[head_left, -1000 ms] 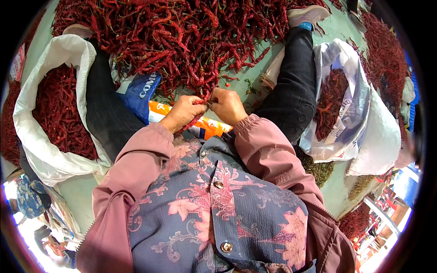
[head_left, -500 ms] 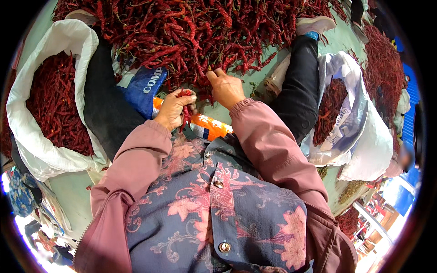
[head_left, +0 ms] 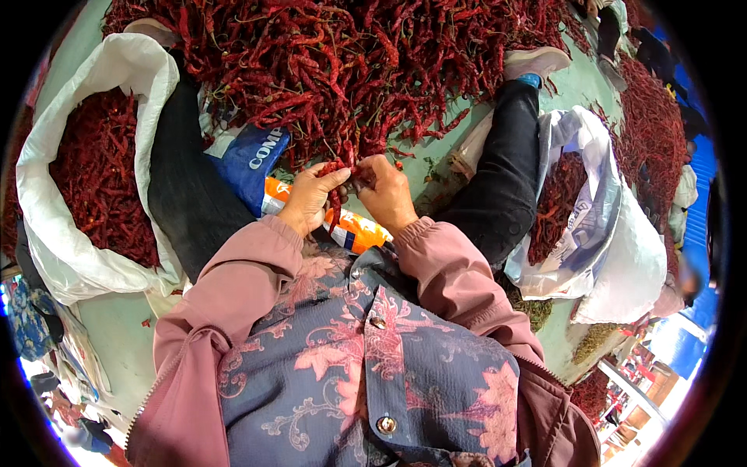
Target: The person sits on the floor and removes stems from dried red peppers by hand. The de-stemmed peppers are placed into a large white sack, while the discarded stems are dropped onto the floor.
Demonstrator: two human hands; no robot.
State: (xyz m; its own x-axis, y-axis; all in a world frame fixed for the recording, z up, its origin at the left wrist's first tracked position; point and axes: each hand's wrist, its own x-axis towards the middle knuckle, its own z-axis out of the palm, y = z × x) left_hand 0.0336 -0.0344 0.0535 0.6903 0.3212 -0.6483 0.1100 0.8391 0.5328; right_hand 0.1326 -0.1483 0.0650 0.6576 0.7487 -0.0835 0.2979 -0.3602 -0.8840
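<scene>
Dried red chilies [head_left: 335, 204] are gripped in my left hand [head_left: 311, 199], with several ends poking out below and above its fingers. My right hand [head_left: 385, 194] is beside it, fingers pinched together at the chilies near the left thumb; exactly what they pinch is partly hidden. Just beyond both hands rises a large heap of dried red chilies [head_left: 334, 70], many with stems on. Under my wrists lies a blue, white and orange printed sack [head_left: 253, 159].
A white sack [head_left: 39, 175] of chilies stands open outside my left leg [head_left: 187, 179]. Another white sack [head_left: 622, 257], also holding chilies, stands outside my right leg [head_left: 498, 163]. Farther right is another chili heap [head_left: 650, 117]. Plant scraps [head_left: 595, 338] lie on the pale green floor [head_left: 117, 342].
My right hand has drawn back from the heap's edge toward my left hand, and the two now meet. My left hand has shifted slightly right with its chilies.
</scene>
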